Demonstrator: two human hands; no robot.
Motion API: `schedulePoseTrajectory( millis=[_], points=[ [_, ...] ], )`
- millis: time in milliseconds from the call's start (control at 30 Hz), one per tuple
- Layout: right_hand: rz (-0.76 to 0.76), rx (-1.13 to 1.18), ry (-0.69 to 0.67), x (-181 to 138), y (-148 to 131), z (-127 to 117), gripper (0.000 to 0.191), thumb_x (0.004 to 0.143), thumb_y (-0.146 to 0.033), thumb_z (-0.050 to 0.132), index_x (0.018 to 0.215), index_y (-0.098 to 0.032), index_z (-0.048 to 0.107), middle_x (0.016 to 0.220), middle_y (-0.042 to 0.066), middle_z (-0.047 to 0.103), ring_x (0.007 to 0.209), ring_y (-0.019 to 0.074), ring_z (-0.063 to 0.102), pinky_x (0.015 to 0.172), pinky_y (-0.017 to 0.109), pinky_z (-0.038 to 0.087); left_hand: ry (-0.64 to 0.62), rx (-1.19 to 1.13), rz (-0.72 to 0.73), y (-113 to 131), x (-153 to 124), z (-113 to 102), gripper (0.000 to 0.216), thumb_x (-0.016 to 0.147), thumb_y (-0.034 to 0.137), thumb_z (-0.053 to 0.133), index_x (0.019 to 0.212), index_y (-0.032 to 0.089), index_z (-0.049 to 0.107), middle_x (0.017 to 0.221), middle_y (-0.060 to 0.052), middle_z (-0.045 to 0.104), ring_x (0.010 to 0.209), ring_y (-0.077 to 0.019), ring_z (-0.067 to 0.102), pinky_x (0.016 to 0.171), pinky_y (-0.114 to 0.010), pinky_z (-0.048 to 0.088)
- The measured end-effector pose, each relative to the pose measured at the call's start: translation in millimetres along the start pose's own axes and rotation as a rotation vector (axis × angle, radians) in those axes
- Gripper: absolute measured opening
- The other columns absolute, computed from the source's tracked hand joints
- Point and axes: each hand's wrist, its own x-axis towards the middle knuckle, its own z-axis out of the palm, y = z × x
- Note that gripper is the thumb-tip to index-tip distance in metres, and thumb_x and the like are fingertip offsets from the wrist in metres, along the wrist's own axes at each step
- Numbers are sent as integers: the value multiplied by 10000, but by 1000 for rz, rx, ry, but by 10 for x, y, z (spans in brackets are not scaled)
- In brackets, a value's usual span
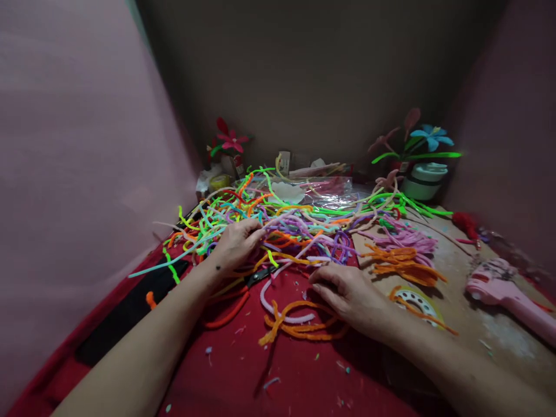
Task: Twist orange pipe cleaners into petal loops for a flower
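Observation:
A tangled heap of multicoloured pipe cleaners point(299, 223) spreads over the red cloth. At its front left, my left hand point(238, 246) is closed, with a pale lilac pipe cleaner point(278, 219) at its fingertips. My right hand point(347, 292) is at the front right of the heap with thumb and fingers drawn together; what they hold, if anything, is hidden. Just below it lies a loop of orange pipe cleaners point(299, 329), and a curved lilac pipe cleaner point(264, 301) crosses them. Between the hands rest dark-bladed scissors point(259, 274) with red-orange handles.
On the cardboard point(460, 324) at right are bundled orange pipe cleaners point(403, 263), a tape roll point(419, 304) and a pink glue gun point(508, 292). A black flat object point(117, 315) lies left. Behind stand a pale green pot point(424, 180), a blue flower point(432, 138) and a pink flower point(233, 141).

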Motion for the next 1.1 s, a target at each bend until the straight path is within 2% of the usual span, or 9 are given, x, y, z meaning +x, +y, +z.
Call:
schedulePoseTrajectory(
  millis=[133,300,400,500,633,733,900,1100],
  points=[
    [-24,7,39,-6,3,8,131,816,-148,504,877,-158,619,838,56,652,766,152,590,701,261,455,22,-20,-84,55,-19,-34,260,800,353,465,710,166,621,576,27,552,560,-112,484,558,-221,356],
    [-95,57,155,-14,-4,5,157,825,-117,472,888,-147,613,845,58,621,772,136,587,713,249,466,105,-38,-132,67,-18,-41,252,785,342,470,697,169,630,569,24,566,570,-119,502,570,-222,369],
    [-113,42,207,-19,0,6,194,830,-123,470,960,-142,613,1009,91,584,902,149,574,804,268,463,139,-72,-164,44,-11,-46,264,793,354,461,717,173,638,544,25,572,578,-129,520,576,-223,382],
    [-81,-40,163,-9,23,23,252,821,-134,491,1042,-146,610,1118,108,555,1014,186,541,880,316,446,144,-82,-174,18,-6,-45,260,790,361,471,740,174,646,553,24,586,579,-131,532,581,-226,390],
    [-88,-115,69,16,43,33,198,816,-139,509,948,-155,656,1037,90,602,983,199,541,879,339,445,187,-48,-171,-17,2,-45,257,787,355,481,767,169,658,630,9,625,610,-135,554,609,-231,396],
    [-87,-109,64,20,31,23,185,821,-129,505,914,-141,665,967,85,615,921,184,549,842,322,457,208,32,-162,-41,8,-53,254,792,341,481,803,167,666,704,-6,652,650,-141,565,634,-234,395],
    [-91,-122,63,8,21,23,179,824,-135,513,907,-139,671,930,82,621,899,186,545,821,321,456,164,75,-137,-64,7,-34,262,816,346,471,812,172,666,734,-18,669,653,-143,571,621,-234,393],
    [-102,-129,66,-9,39,16,179,830,-138,508,902,-153,671,921,76,622,885,185,535,805,317,451,71,193,58,-114,8,60,224,842,330,469,839,177,633,801,-49,653,734,-174,588,694,-273,430]
  ],
)
